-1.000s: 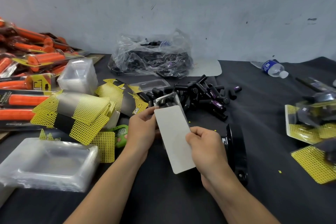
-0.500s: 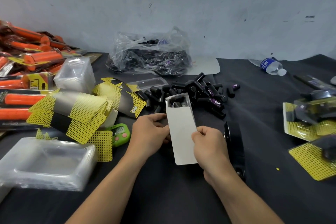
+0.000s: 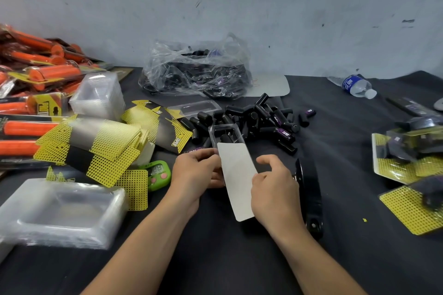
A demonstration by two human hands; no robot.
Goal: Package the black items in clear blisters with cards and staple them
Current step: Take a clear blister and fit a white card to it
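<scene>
The scene is lit evenly and softly; only faint shadows are cast on the dark desk (image 3: 359,258). Glare is seen on the plastic bag (image 3: 191,72). Edges are bent by the wide lens, and the near-left blisters (image 3: 60,230) are blurred.

White card (image 3: 236,175) between left hand (image 3: 195,172) and right hand (image 3: 273,189)

A dark cloth-covered table (image 3: 347,258) carries a heap of short black cylinders (image 3: 263,122), a crumpled clear plastic bag (image 3: 196,72), yellow dotted cards (image 3: 96,148), stacked clear plastic trays (image 3: 60,213), a small green timer (image 3: 159,173), a long black stapler (image 3: 310,199) and a clear water bottle (image 3: 357,85) on its side.
</scene>
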